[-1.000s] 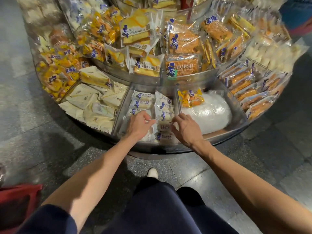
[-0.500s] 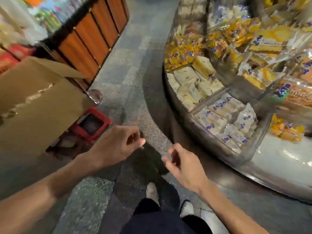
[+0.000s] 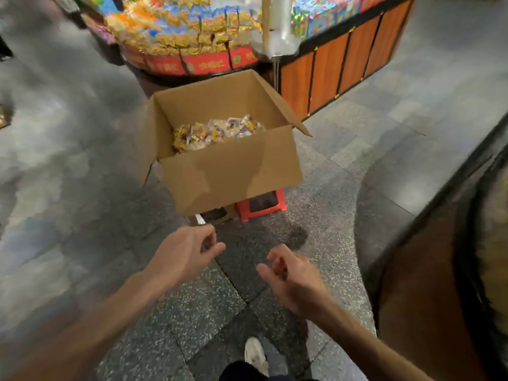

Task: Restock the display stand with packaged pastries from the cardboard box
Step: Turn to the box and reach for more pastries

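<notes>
An open cardboard box (image 3: pixel 233 171) stands ahead of me on a red plastic stool (image 3: pixel 261 206), flaps up. Inside it lies a heap of packaged pastries (image 3: pixel 217 133) in clear wrappers with yellow and blue print. My left hand (image 3: pixel 184 257) and my right hand (image 3: pixel 291 276) hang in front of me above the floor, short of the box, fingers loosely curled and holding nothing. The dark curved edge of the display stand (image 3: pixel 439 257) fills the right side, blurred.
Behind the box stands another round display (image 3: pixel 192 31) piled with colourful snack packs, and a wooden-panelled counter (image 3: pixel 338 70) to its right. Grey speckled stone floor (image 3: pixel 82 188) spreads around the box. My white shoe (image 3: pixel 255 353) shows at the bottom.
My view has swung left from the pastry stand to the cardboard box, now straight ahead. Both hands left the stand's tray and now hang empty in front of me.
</notes>
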